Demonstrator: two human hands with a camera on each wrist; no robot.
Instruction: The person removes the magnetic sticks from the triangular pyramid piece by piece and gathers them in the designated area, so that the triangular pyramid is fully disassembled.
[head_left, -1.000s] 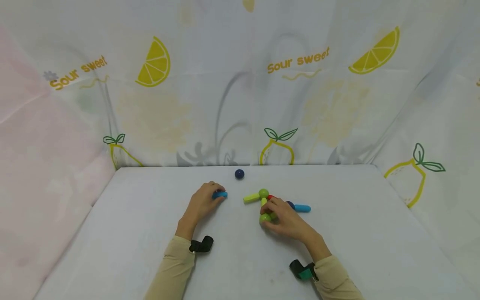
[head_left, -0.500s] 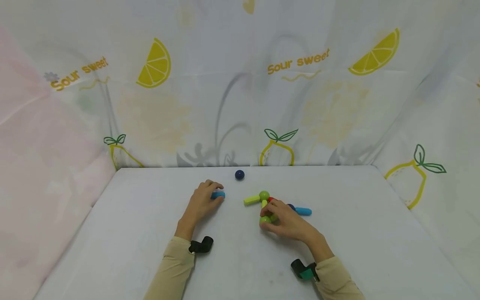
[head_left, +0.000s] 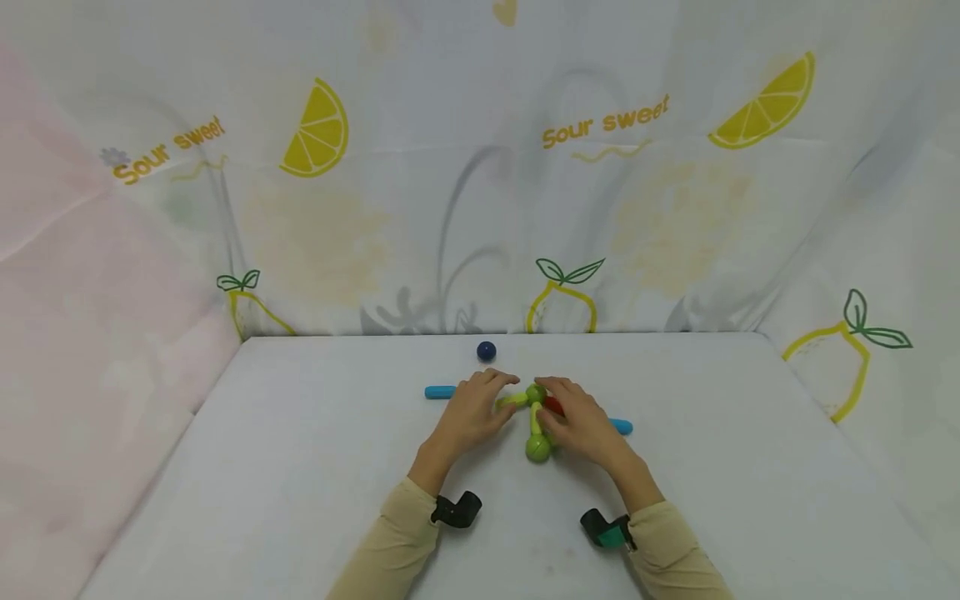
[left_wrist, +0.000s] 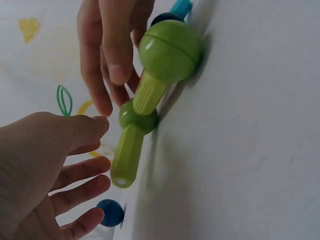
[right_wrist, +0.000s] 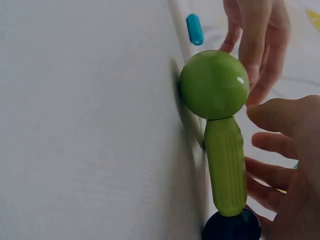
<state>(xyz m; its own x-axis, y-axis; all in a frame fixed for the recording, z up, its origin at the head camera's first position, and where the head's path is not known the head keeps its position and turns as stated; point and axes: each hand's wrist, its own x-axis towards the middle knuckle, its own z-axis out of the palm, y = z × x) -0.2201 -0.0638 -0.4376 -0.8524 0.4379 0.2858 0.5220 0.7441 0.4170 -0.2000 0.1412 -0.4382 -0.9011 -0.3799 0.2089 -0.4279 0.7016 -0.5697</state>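
Observation:
A toy structure of rods and balls lies mid-table. Its near green ball point(head_left: 537, 448) joins the far green ball point(head_left: 536, 393) through a lime rod point(head_left: 535, 419). Another lime rod point(left_wrist: 126, 160) juts left from the far ball, beside the spread fingers of my left hand point(head_left: 471, 412), which holds nothing. My right hand point(head_left: 583, 423) arches over the structure's right side, fingers loosely bent near the far ball and a red rod point(head_left: 553, 406). It partly hides a dark blue ball point(right_wrist: 232, 227) and a blue rod point(head_left: 622, 426) on that side.
A loose blue rod point(head_left: 439, 392) lies left of my left hand. Farther back, a loose dark blue ball point(head_left: 486, 351) rests close to the rear edge of the white table point(head_left: 315, 467). Behind it hangs a lemon-patterned cloth point(head_left: 420, 208).
My left hand has let go of the blue rod and moved right to the structure. My right hand has shifted from the near green ball toward the far one.

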